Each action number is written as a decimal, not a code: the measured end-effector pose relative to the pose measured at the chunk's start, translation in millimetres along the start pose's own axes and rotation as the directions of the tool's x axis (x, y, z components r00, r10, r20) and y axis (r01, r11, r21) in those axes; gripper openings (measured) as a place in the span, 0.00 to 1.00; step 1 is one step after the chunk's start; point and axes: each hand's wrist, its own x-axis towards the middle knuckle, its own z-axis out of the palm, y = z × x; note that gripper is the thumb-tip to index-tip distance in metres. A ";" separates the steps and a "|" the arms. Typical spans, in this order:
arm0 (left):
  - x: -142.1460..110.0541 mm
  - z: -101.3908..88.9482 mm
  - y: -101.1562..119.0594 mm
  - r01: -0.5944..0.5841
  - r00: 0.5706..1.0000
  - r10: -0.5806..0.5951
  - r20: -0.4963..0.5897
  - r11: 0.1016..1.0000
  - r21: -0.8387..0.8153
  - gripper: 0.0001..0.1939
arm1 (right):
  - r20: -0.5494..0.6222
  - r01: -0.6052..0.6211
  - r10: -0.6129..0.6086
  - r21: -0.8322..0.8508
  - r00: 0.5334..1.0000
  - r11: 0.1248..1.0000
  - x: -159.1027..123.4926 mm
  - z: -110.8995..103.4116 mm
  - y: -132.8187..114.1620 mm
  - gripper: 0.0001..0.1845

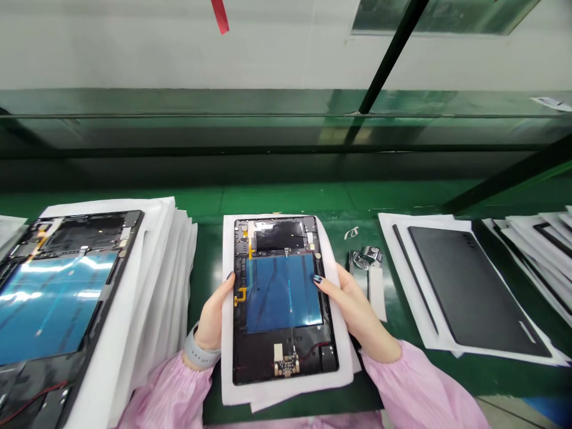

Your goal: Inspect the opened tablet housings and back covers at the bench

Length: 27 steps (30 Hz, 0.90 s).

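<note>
An opened tablet (259, 354) is held upright in the picture before me. Its blue battery (281, 292), small circuit board and orange flex cables show. A white foam sheet (343, 364) lies behind it and juts out past its edges. My left hand (213, 316) grips the left side, thumb on the tablet's edge and the other fingers hidden underneath. On the right side, my right hand (355, 310) has its thumb over the battery's right edge; its remaining fingers are mostly out of sight below the sheet.
At left stands a stack of white foam sheets (152, 286) topped by another opened tablet (100, 333). To the right, a dark back cover (473, 292) lies on a white sheet, beside a further stack (536, 238). A wristwatch-like object (370, 257) rests on the green table (208, 238).
</note>
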 end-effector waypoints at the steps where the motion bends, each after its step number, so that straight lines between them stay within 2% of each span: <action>1: 0.0 -0.5 0.4 0.001 1.000 -0.001 0.015 1.000 -0.002 0.18 | -0.002 0.016 -0.016 -0.012 1.000 1.000 0.0 -0.3 0.4 0.24; 10: -1.0 0.7 2.8 0.019 0.997 -0.018 0.071 1.000 -0.017 0.18 | 0.000 0.059 -0.060 -0.070 0.998 0.996 -2.1 -2.3 2.0 0.23; 18: -1.3 3.7 2.8 0.039 0.994 -0.038 0.100 0.999 -0.009 0.15 | 0.008 0.146 -0.147 -0.142 0.989 0.979 -5.4 -2.7 5.5 0.23; 22: 0.3 1.9 2.7 0.054 0.996 -0.055 0.069 0.998 0.014 0.15 | -0.010 0.162 -0.165 -0.130 0.986 0.978 -6.4 -3.2 5.8 0.23; 27: 1.0 1.7 -0.9 0.028 0.999 -0.028 -0.017 0.999 0.020 0.15 | -0.062 0.121 -0.131 -0.137 0.989 0.983 -6.9 -4.5 4.3 0.25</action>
